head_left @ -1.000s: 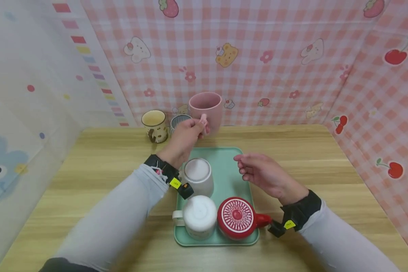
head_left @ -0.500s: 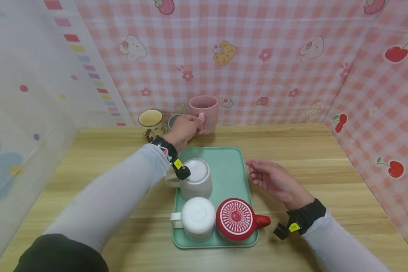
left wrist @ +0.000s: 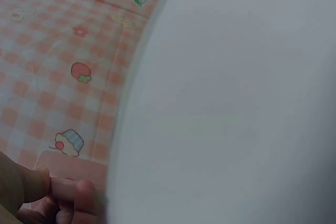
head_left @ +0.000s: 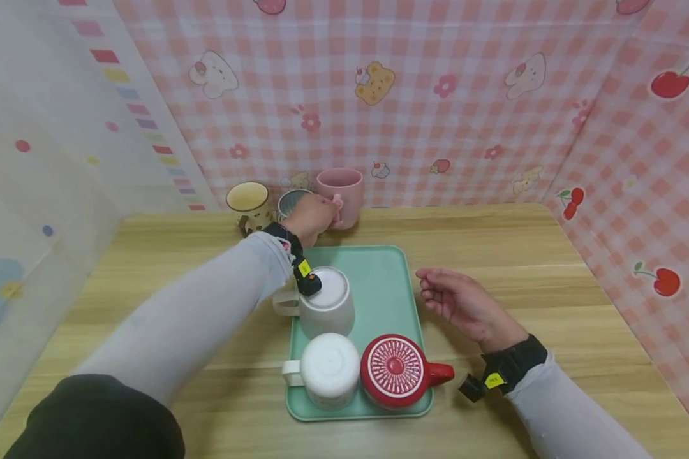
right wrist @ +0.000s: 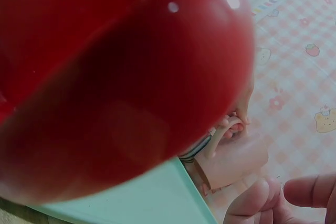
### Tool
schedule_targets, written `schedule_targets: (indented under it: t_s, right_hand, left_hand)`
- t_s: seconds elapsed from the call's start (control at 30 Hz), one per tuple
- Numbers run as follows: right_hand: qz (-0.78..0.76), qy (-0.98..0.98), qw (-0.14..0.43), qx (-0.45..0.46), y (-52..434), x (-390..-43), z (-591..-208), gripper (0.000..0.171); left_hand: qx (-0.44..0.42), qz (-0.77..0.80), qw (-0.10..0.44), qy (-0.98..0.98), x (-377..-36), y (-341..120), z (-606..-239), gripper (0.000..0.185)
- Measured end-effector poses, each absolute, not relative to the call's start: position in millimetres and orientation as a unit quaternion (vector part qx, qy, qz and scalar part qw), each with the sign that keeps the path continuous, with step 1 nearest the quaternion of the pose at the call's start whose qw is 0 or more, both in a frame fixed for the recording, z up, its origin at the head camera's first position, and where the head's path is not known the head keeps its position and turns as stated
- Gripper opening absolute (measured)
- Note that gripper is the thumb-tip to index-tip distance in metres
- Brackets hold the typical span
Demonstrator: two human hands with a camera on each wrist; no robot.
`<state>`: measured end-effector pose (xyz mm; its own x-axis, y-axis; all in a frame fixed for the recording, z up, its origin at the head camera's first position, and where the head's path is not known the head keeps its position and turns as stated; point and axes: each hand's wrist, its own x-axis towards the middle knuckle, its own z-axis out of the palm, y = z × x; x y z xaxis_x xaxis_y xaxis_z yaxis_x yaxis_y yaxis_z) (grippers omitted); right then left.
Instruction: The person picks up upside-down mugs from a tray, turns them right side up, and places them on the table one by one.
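Wooden table (head_left: 522, 255), left hand (head_left: 312, 217) gripping pink mug (head_left: 344, 194), right hand (head_left: 465, 306) resting

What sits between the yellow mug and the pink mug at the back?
A grey striped cup, partly hidden by the left hand gripping the pink mug; head view shows it.

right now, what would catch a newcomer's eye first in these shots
Most striking is the red mug, upside down at the near right of the green tray, beside two upturned white mugs. At the table's far edge the left hand grips the handle of a pink mug, while the right hand rests open right of the tray.
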<state>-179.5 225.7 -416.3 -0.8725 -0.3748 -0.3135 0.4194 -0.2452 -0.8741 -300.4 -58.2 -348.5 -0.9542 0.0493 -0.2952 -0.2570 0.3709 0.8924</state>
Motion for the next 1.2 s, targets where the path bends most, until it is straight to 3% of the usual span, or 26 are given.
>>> schedule_targets:
  t_s: [0.5,0.93,1.2]
  right_hand:
    - [-0.795,0.549,0.258,0.021,226,-178,-417,0.025]
    - [-0.797,0.544,0.261,0.020,226,-178,-417,0.026]
    - [-0.796,0.547,0.258,0.028,226,-177,-418,0.024]
  left_hand:
    - [-0.096,0.550,0.153,0.815,-314,-47,-354,0.036]
    - [-0.088,0.547,0.241,0.797,-314,-52,-348,0.007]
    - [-0.100,0.559,0.277,0.775,-314,-52,-347,0.019]
